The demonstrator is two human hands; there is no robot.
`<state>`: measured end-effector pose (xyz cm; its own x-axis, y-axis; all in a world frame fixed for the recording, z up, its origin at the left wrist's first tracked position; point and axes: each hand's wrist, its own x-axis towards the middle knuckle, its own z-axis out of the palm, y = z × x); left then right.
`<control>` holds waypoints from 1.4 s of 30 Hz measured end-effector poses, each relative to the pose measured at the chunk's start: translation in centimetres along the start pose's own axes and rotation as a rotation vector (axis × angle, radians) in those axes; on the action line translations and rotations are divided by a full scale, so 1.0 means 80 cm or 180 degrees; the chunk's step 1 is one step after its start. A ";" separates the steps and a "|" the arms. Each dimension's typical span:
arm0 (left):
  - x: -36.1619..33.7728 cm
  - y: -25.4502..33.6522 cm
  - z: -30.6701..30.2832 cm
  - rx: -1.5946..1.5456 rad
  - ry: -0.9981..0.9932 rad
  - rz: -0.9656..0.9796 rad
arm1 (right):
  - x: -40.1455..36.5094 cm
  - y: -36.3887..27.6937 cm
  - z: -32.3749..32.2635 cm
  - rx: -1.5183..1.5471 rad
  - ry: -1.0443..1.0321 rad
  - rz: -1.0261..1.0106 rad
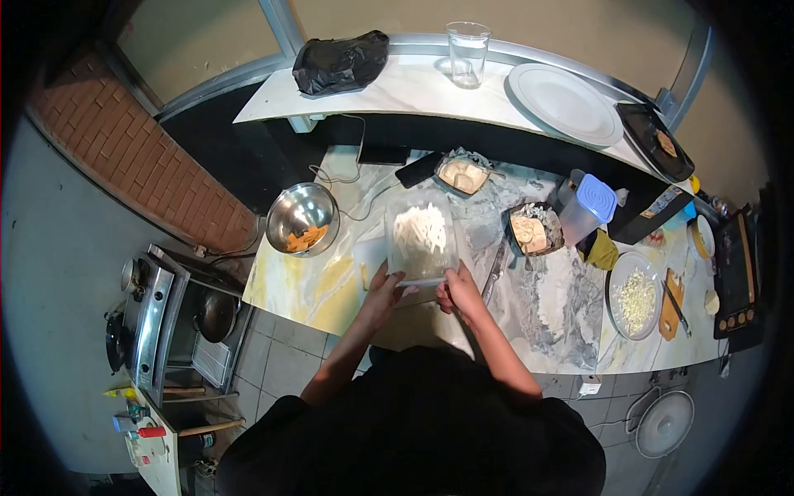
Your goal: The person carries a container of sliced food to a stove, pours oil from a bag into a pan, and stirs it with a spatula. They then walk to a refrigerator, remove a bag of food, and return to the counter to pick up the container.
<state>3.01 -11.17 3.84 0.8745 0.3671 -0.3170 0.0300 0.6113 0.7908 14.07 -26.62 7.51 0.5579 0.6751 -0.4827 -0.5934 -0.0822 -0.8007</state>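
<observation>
Both my hands grip the near edge of a clear plastic container [422, 263], my left hand [384, 294] at its left corner and my right hand [463, 293] at its right. White cut strips [422, 228] lie inside, heaped toward the far end. Partly hidden under the container is a pale cutting board [370, 250] on the marble counter. A knife [495, 277] lies just right of my right hand. To the left stands a steel bowl [303, 198] with orange pieces [307, 239] in it.
Two foil-lined black trays [465, 173] [533, 229] hold creamy food. A blue-lidded plastic jug [594, 202] stands near a plate of chopped white bits [635, 296]. On the shelf [413, 87] are a black bag [341, 63], a glass [468, 56] and white plates [566, 102]. A stove [153, 318] is at left.
</observation>
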 end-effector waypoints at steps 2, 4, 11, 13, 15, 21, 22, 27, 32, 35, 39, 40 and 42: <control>-0.002 0.006 0.006 0.0039 -0.0136 0.0355 | -0.008 -0.004 0.006 -0.0231 0.0093 -0.0676; 0.001 0.014 0.008 0.0526 -0.0176 0.0546 | -0.003 -0.005 0.002 -0.0105 0.0008 -0.0621; 0.001 0.000 -0.011 0.0015 0.0127 -0.0632 | 0.007 0.015 -0.011 -0.0175 -0.0021 -0.0012; -0.018 0.006 0.012 0.0112 0.0011 0.0107 | -0.006 0.005 -0.003 -0.0303 0.0052 -0.0363; -0.021 0.009 0.015 0.0214 -0.0129 0.0311 | -0.020 -0.003 0.004 -0.0428 0.0020 -0.0751; 0.000 0.002 -0.009 0.0198 0.0109 -0.0449 | 0.018 0.020 -0.015 -0.0118 -0.0073 -0.0026; 0.001 0.001 -0.009 0.0086 0.0175 -0.0540 | 0.018 0.020 -0.014 -0.0152 -0.0044 0.0130; -0.026 0.023 0.023 -0.0079 -0.0019 -0.0024 | -0.011 0.005 0.000 -0.0404 0.0009 -0.0644; 0.006 0.001 -0.008 -0.0155 0.0012 -0.0376 | 0.028 0.026 -0.018 0.0047 -0.0091 -0.0107; 0.001 0.000 -0.004 -0.0311 0.0192 -0.0501 | 0.010 0.019 -0.010 -0.0321 -0.0002 -0.0236; -0.023 0.021 0.017 0.0044 -0.0038 0.0104 | -0.011 0.015 -0.002 -0.0265 -0.0041 -0.0742; -0.021 0.019 0.015 0.0103 -0.0141 0.0302 | -0.004 0.019 -0.005 -0.0165 -0.0040 -0.0731; -0.010 0.014 0.006 0.0152 0.0040 -0.0016 | 0.014 0.026 -0.010 -0.0167 -0.0012 -0.0452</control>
<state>2.59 -11.11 5.25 0.8680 0.3732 -0.3275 0.0579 0.5791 0.8132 13.92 -26.65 5.05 0.6318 0.6854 -0.3620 -0.4774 -0.0238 -0.8784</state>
